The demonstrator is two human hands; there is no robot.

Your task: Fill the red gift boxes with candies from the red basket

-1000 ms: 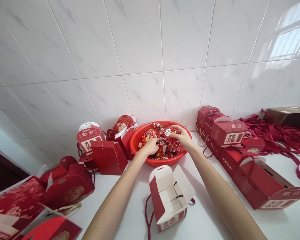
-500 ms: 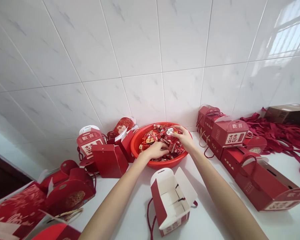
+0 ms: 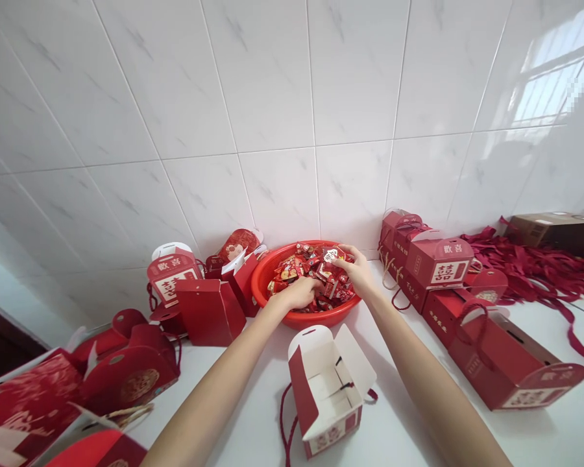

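Note:
A round red plastic basket (image 3: 316,319) stands by the wall, heaped with small red wrapped candies (image 3: 292,268). My left hand (image 3: 300,293) reaches into its front part, fingers bent down among the candies, the tips hidden. At the right side of the basket, my right hand (image 3: 354,268) pinches a red and white wrapped piece (image 3: 330,256) between thumb and fingers. An open box (image 3: 326,389), white inside and red outside with a dark red cord handle, sits on the table between my forearms.
Red gift boxes and bags (image 3: 209,311) crowd the left side. A row of red boxes (image 3: 501,353) runs along the right. Behind it lie dark red ribbons (image 3: 525,266) and a brown carton (image 3: 555,227). The tiled wall (image 3: 282,97) rises behind.
The view has shifted slightly. My left hand's fingers have sunk and curled more into the candies. My right hand stays at the basket's right side.

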